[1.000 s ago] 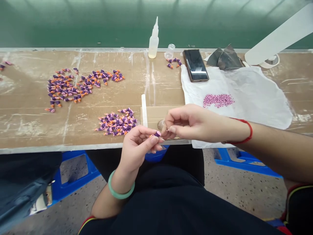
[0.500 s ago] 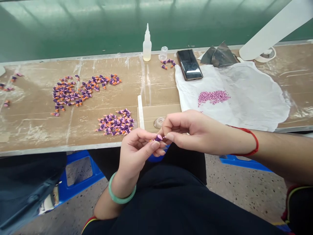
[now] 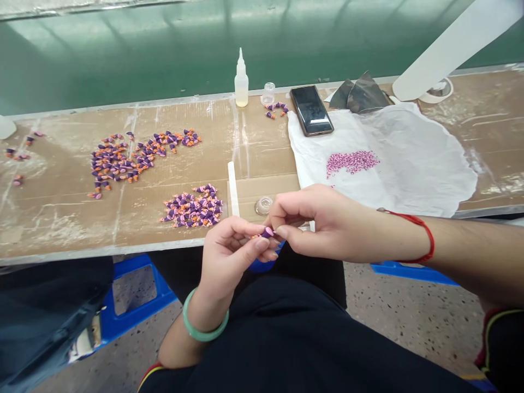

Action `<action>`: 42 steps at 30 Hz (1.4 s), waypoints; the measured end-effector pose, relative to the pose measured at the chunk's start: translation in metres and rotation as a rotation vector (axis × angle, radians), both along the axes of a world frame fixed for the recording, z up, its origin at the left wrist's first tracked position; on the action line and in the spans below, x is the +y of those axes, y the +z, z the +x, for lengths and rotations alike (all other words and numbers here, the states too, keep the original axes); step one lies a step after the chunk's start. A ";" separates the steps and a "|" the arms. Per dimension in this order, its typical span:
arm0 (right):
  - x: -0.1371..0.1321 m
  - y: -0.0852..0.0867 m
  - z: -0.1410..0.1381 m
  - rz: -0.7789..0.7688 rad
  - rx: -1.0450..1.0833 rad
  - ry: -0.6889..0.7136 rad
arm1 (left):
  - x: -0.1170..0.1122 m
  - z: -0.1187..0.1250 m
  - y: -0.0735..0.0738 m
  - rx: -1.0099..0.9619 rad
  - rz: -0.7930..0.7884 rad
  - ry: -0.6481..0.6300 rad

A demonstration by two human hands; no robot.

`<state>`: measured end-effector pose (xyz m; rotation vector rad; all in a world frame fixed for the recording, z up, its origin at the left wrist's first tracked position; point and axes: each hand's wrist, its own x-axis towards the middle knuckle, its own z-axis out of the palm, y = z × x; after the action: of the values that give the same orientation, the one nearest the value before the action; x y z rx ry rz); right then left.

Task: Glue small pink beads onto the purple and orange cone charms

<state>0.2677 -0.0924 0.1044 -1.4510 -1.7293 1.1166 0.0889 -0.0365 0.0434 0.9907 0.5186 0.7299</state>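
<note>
One cardboard-topped worktable (image 3: 264,150), white cloth (image 3: 426,158) at right. Right hand (image 3: 323,224) curled, fingertips at a figurine's pink end; cannot tell if gripping anything. Left hand (image 3: 229,248) nearly closed, pinching that purple-and-pink figurine (image 3: 267,233) by the near edge. Judged step: fine fingertip work; next move needs steady pinch. Smallest: pink granules (image 3: 352,161) on cloth.

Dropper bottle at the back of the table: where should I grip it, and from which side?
Take the bottle by its wide lower body, probably from the front-left: it stands upright, its nozzle tapers thin, and a small clear container sits to its right.
</note>
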 end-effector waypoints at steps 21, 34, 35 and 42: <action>-0.005 -0.003 -0.008 0.206 -0.142 -0.038 | 0.000 0.002 0.002 -0.039 -0.049 -0.010; -0.018 -0.033 0.048 0.042 -0.270 -0.344 | 0.078 -0.054 -0.004 0.688 0.446 0.176; -0.020 -0.034 0.054 0.008 -0.270 -0.392 | 0.091 -0.060 -0.003 0.770 0.505 0.172; -0.031 -0.041 0.071 -0.104 -0.188 -0.586 | 0.151 -0.060 0.006 1.164 0.623 -0.055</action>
<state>0.3386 -0.1234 0.0635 -2.0057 -1.2346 0.7759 0.0290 0.1141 0.0490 2.0021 1.2976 0.1763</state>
